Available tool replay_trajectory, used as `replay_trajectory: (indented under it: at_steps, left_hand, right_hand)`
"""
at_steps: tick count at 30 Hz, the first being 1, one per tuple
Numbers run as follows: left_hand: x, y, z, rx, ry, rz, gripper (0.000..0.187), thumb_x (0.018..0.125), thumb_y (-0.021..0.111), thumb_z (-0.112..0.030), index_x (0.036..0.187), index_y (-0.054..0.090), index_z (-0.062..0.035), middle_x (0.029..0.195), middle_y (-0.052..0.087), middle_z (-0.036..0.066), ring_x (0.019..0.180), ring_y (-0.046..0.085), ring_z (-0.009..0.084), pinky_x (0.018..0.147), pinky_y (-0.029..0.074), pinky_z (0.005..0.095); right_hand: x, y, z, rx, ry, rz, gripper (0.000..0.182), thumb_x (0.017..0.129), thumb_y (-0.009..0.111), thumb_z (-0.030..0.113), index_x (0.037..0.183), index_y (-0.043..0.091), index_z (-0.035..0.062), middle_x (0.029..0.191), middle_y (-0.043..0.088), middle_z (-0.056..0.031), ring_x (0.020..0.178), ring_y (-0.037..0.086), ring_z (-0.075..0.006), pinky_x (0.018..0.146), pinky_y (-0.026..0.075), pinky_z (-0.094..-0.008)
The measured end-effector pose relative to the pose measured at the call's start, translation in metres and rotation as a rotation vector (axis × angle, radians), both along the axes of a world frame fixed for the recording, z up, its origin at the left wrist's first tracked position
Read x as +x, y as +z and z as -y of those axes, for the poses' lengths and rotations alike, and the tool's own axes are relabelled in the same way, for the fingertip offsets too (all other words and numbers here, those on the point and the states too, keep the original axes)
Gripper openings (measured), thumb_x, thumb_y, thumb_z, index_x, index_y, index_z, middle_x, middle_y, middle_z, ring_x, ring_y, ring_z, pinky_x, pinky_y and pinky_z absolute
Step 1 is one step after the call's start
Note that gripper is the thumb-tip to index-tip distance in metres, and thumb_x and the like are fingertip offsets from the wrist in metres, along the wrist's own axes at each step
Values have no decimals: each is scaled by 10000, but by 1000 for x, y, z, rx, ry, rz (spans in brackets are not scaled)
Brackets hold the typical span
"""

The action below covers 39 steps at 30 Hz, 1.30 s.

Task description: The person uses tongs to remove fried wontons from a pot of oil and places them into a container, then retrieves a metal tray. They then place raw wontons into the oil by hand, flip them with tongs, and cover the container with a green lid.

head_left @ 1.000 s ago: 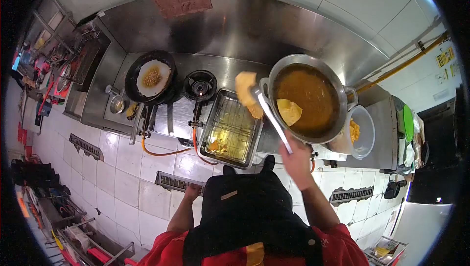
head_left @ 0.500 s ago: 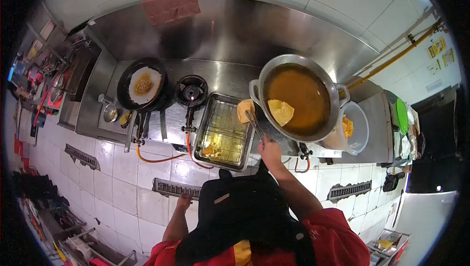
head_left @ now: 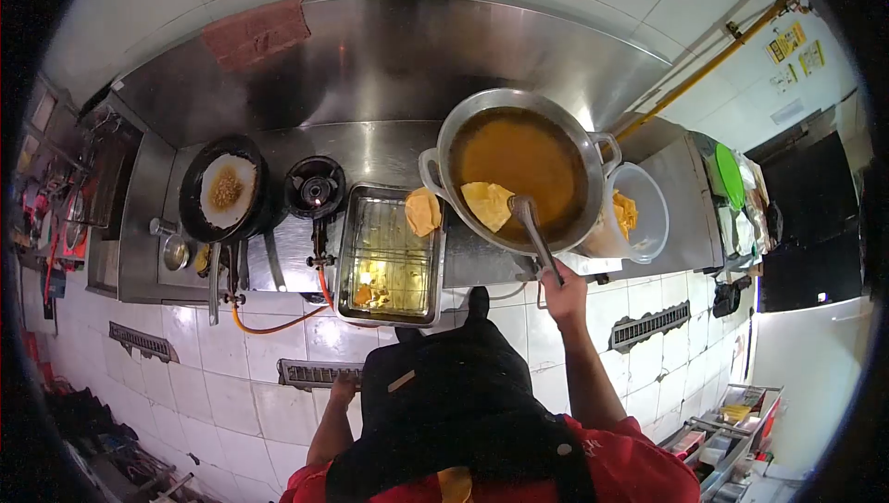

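Observation:
My right hand (head_left: 565, 295) is closed round the handle of metal tongs (head_left: 532, 225). The tongs reach over the rim of a large two-handled pot (head_left: 452, 123), their tips at a yellow, flat fried piece (head_left: 488, 204) in the brown oil (head_left: 528, 156). Left of the pot, a similar fried piece (head_left: 423, 212) lies at the upper right corner of a metal tray with a wire rack (head_left: 394, 262); yellow liquid and crumbs show in the tray. My left hand (head_left: 345, 386) hangs low beside the black apron, away from the counter, its fingers mostly hidden.
A black pan (head_left: 196, 216) holding white and brown contents sits at the left, beside a bare gas burner (head_left: 315, 188). Right of the pot stands a clear tub (head_left: 656, 216) with more fried pieces. Orange hoses (head_left: 269, 329) hang along the counter's front edge.
My right hand has moved the tongs from the fried piece at the tray right to the piece in the pot. The first piece now rests on the tray's corner. The view has shifted.

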<state>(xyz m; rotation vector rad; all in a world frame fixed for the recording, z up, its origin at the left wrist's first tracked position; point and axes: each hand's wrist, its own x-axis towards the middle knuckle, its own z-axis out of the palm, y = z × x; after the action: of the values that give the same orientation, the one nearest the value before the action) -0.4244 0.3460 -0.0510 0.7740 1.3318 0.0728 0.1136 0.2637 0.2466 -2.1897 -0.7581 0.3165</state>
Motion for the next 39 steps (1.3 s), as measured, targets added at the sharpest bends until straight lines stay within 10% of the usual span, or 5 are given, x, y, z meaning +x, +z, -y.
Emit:
replay_trajectory:
  at_steps: [16, 22, 24, 33, 39]
  left_hand:
    - [5, -13, -17, 185, -87, -50, 298, 889, 608, -277, 1041, 583, -21, 910, 652, 117, 773, 639, 182, 645, 545, 324]
    - [0, 7, 3, 87, -48, -98, 293, 926, 526, -208, 1147, 551, -18, 993, 635, 125, 858, 654, 210, 700, 573, 372]
    - [-32, -23, 2, 644, -767, 8, 293, 943, 537, -293, 1113, 581, -59, 924, 648, 82, 824, 650, 190, 640, 549, 378]
    - [-15, 10, -17, 303, -505, -141, 406, 821, 642, -226, 1194, 555, -91, 1058, 624, 126, 987, 591, 328, 893, 458, 507]
    - [-11, -7, -35, 92, 27, -29, 215, 866, 633, -226, 958, 600, -34, 718, 617, 20, 618, 578, 131, 557, 499, 299]
  right_hand:
    - [39, 13, -17, 194, -223, -975, 148, 893, 623, 167, 962, 606, 38, 595, 473, 9, 394, 347, -38, 332, 233, -190]
    - [33, 47, -22, 44, 73, 148, 314, 879, 603, 152, 1105, 646, -62, 758, 683, -177, 615, 647, -242, 573, 488, -346]
    - [9, 87, -28, -103, 49, 199, 328, 868, 592, 140, 1142, 627, -35, 820, 647, -270, 684, 652, -380, 609, 499, -414]
    - [4, 66, -16, 14, 96, 391, 348, 864, 604, 129, 1179, 608, -19, 810, 643, -242, 719, 643, -393, 632, 509, -432]
    - [-3, 65, -8, -8, 108, 409, 366, 861, 599, 122, 1203, 598, -9, 807, 645, -235, 712, 642, -391, 631, 511, -437]
